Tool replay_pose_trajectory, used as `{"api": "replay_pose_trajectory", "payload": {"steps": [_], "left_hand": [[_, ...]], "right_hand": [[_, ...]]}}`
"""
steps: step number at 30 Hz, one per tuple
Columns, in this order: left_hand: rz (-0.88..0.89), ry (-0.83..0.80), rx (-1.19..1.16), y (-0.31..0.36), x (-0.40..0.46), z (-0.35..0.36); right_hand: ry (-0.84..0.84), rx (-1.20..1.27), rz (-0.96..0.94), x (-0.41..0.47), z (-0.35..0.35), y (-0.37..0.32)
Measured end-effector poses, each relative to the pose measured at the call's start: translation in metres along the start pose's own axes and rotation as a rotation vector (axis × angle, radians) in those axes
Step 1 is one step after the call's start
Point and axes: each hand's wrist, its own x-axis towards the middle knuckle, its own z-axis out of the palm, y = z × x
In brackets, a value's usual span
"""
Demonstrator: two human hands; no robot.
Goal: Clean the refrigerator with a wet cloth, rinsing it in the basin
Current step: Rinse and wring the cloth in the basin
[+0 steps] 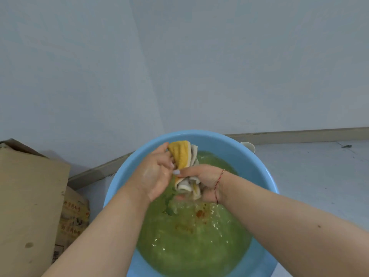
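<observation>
cloth (182, 156) clenched in left hand (154, 172) and right hand (201, 181) grip, basin (229, 146) bottom edge cut off

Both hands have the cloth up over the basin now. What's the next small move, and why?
Probably twist harder to wring it. The left hand and right hand both grip the bunched cloth above the greenish water in the blue basin, and its lower end looks soaked.
</observation>
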Motion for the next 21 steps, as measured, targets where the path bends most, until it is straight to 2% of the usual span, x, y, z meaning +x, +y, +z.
{"api": "replay_pose_trajectory", "payload": {"steps": [2,3,4,5,7,9,10,13,16,18,19,21], "left_hand": [[0.118,0.103,0.703,-0.003,0.001,-0.015],[0.241,0.186,1.064,-0.006,0.001,-0.026],[0.377,0.220,1.325,-0.010,0.000,-0.035],[0.485,0.200,1.473,-0.015,-0.002,-0.041],[0.628,0.054,1.549,-0.027,-0.002,-0.045],[0.623,-0.018,1.521,-0.032,-0.001,-0.039],[0.584,-0.011,1.536,-0.030,-0.001,-0.037],[0.468,-0.045,1.759,-0.026,0.000,-0.033],[0.267,-0.071,1.836,-0.036,0.001,-0.029],[0.074,-0.085,1.822,-0.040,0.001,-0.022],[-0.049,-0.096,1.744,-0.041,0.000,-0.020],[-0.275,-0.115,1.425,-0.038,-0.003,-0.016]], "right_hand": [[0.011,0.035,0.086,-0.006,-0.008,-0.012],[-0.025,0.049,0.126,-0.010,-0.013,-0.017],[-0.076,0.050,0.161,-0.012,-0.016,-0.021],[-0.144,0.050,0.202,-0.012,-0.018,-0.023],[-0.294,0.021,0.300,-0.011,-0.021,-0.024],[-0.383,-0.114,0.377,-0.012,-0.021,-0.022],[-0.365,-0.262,0.389,-0.013,-0.020,-0.022],[-0.100,-1.012,0.267,-0.015,-0.013,-0.022],[0.076,-1.691,0.107,-0.013,-0.005,-0.017],[0.210,-1.931,-0.042,-0.006,-0.006,-0.008],[0.253,-2.008,-0.138,-0.004,-0.006,-0.004],[0.273,-2.101,-0.305,0.000,-0.010,0.002]]}}
